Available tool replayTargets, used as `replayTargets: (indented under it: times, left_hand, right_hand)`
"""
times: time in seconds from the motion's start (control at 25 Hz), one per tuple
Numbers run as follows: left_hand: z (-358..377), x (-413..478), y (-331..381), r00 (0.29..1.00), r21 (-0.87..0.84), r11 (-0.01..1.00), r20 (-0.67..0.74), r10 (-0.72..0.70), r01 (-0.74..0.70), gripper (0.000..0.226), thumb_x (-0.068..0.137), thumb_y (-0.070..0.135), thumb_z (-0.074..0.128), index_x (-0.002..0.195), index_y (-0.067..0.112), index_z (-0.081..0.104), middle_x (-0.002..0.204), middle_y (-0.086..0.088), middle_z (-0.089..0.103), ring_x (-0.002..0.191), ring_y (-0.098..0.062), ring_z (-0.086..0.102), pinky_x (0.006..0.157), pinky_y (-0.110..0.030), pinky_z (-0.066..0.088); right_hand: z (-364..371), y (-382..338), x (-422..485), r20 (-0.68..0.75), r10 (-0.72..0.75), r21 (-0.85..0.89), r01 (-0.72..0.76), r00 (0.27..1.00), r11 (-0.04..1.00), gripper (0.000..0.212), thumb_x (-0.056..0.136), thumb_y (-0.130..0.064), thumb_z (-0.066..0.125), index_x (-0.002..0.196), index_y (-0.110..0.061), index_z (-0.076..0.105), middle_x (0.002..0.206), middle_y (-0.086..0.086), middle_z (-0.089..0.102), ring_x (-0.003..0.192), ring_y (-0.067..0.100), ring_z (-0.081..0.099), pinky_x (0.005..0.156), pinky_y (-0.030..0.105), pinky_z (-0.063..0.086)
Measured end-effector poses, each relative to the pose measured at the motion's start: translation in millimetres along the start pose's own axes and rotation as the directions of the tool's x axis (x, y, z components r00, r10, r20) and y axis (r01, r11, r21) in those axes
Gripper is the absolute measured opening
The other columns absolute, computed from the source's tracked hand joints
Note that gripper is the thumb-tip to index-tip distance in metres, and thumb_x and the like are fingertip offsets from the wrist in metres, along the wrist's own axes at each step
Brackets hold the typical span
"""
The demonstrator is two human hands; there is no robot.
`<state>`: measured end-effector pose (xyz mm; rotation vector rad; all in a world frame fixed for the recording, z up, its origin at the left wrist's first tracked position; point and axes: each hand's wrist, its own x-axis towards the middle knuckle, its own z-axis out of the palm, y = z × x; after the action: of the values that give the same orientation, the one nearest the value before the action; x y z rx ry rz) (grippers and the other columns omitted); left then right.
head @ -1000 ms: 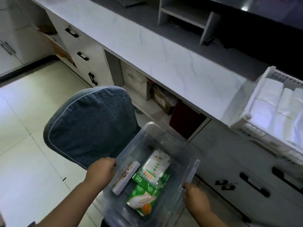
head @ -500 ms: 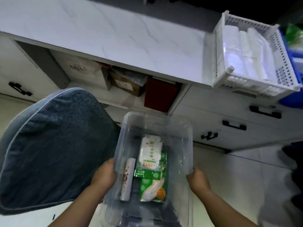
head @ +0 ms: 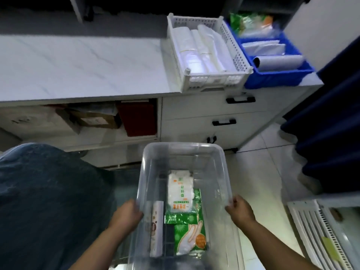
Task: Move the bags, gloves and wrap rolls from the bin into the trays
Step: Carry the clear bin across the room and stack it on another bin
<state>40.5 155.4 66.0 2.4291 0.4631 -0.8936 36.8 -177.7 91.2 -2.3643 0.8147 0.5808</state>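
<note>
While the head camera looks down, I see the clear plastic bin (head: 185,152) in front of the drawers (head: 224,112), with a hand on each long side. The left hand (head: 126,215) grips the left rim, its fingers curled over the wall. The right hand (head: 239,211) grips the right rim the same way, its thumb on the outside. I cannot tell from this feed whether the bin rests on anything.

Three things lie flat on the bin floor. A narrow box (head: 156,228) lies along the left wall, just beside the left hand; I take it for a wrap roll, but the print is too blurred to read. A white pack (head: 180,193) lies near the middle and overlaps the far end of a green glove pack (head: 190,236), which has a hand printed on it.

Up on the marble surface (head: 78,65) a white tray (head: 212,82) stands at the front edge, with folded white bags (head: 204,53) in it. Touching its right side is a blue tray (head: 272,79), which holds a pale roll (head: 278,62) at the front, flat clear packs (head: 263,47) behind it and a green packet (head: 249,22) at the back.

A dark blue cushion (head: 48,201) fills the lower left, and a white slatted rack (head: 315,230) shows at the lower right.
</note>
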Motion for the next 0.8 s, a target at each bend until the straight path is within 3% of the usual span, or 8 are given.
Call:
replayTargets:
  times: [0.2, 0.36, 0.56, 0.72, 0.8]
  left_hand:
    - [29, -15, 98, 0.977, 0.114, 0.971, 0.060, 0.203, -0.209, 0.016, 0.078, 0.025, 0.061, 0.078, 0.019, 0.046, 0.099, -0.010, 0.065, 0.095, -0.028, 0.061, 0.069, -0.028, 0.043]
    - [63, -38, 190, 0.934, 0.170, 0.920, 0.026, 0.355, -0.354, 0.029, 0.077, 0.027, 0.062, 0.064, 0.024, 0.036, 0.077, -0.001, 0.054, 0.078, -0.025, 0.056, 0.059, -0.028, 0.032]
    - [117, -65, 305, 0.893, 0.259, 0.863, -0.008, 0.450, -0.433, 0.032, 0.076, 0.027, 0.061, 0.062, 0.024, 0.033, 0.069, 0.004, 0.047, 0.072, -0.024, 0.053, 0.057, -0.030, 0.030]
    - [157, -89, 394, 0.854, 0.263, 0.827, -0.024, 0.520, -0.497, 0.030, 0.076, 0.027, 0.061, 0.064, 0.026, 0.034, 0.066, 0.009, 0.042, 0.068, -0.017, 0.046, 0.055, -0.030, 0.029]
    - [167, -97, 430, 0.832, 0.255, 0.809, -0.027, 0.554, -0.530, 0.029, 0.077, 0.027, 0.063, 0.066, 0.026, 0.036, 0.068, 0.007, 0.045, 0.068, -0.017, 0.047, 0.055, -0.030, 0.031]
  right_hand:
    - [-61, 91, -8, -0.138, 0.137, 0.205, -0.107, 0.981, 0.973, 0.022, 0.080, -0.006, 0.062, 0.101, -0.001, 0.061, 0.105, 0.017, 0.065, 0.093, 0.031, 0.060, 0.076, 0.029, 0.041]
    - [-109, 170, 1, -0.189, 0.228, 0.342, -0.153, 0.955, 0.927, 0.020, 0.081, -0.005, 0.059, 0.101, -0.004, 0.060, 0.103, 0.015, 0.065, 0.086, 0.025, 0.056, 0.073, 0.028, 0.039]
    - [-177, 260, 28, -0.222, 0.255, 0.430, -0.140, 0.941, 0.892, 0.020, 0.080, -0.005, 0.060, 0.101, -0.004, 0.060, 0.093, 0.008, 0.060, 0.081, 0.024, 0.054, 0.066, 0.027, 0.035]
    - [-245, 313, 42, -0.286, 0.266, 0.465, -0.109, 0.921, 0.879, 0.008, 0.078, -0.004, 0.063, 0.083, -0.010, 0.059, 0.074, 0.007, 0.059, 0.065, 0.023, 0.053, 0.056, 0.027, 0.034]
    - [-276, 329, 49, -0.311, 0.286, 0.491, -0.104, 0.906, 0.865, 0.025, 0.077, -0.003, 0.062, 0.065, -0.019, 0.048, 0.058, 0.002, 0.051, 0.053, 0.020, 0.047, 0.052, 0.028, 0.033]
